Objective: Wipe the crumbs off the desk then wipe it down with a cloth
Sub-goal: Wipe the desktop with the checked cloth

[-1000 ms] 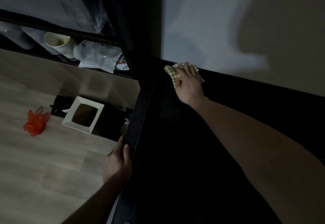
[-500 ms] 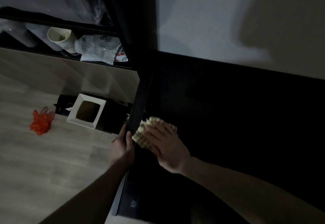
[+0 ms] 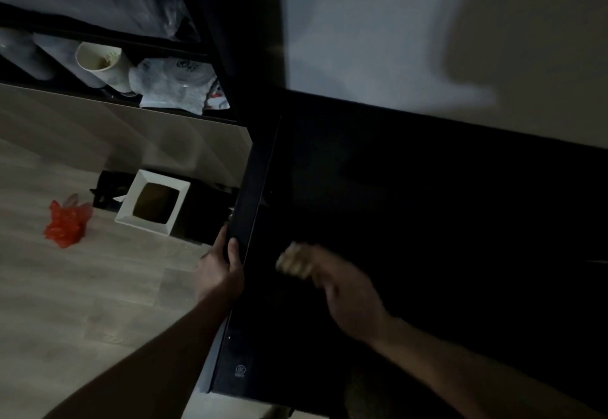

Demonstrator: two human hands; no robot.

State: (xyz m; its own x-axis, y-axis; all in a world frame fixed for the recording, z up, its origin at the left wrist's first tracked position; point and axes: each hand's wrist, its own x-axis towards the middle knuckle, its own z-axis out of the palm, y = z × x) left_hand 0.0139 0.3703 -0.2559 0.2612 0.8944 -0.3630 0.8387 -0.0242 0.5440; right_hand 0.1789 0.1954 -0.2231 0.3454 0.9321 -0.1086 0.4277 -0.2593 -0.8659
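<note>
Only a small unreadable desk (image 3: 427, 221) logo (image 3: 241, 370)

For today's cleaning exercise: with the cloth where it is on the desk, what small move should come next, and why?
Probably sweep the cloth under the right hand on across the dark desk, away from the left edge that the left hand holds; that wide stretch lies ahead.

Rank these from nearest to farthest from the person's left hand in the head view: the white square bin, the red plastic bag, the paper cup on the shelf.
From the left hand, which grips the desk edge:
1. White square bin, on the floor just up and left.
2. Red plastic bag, on the floor beyond the bin.
3. Paper cup, up on the shelf.
</note>
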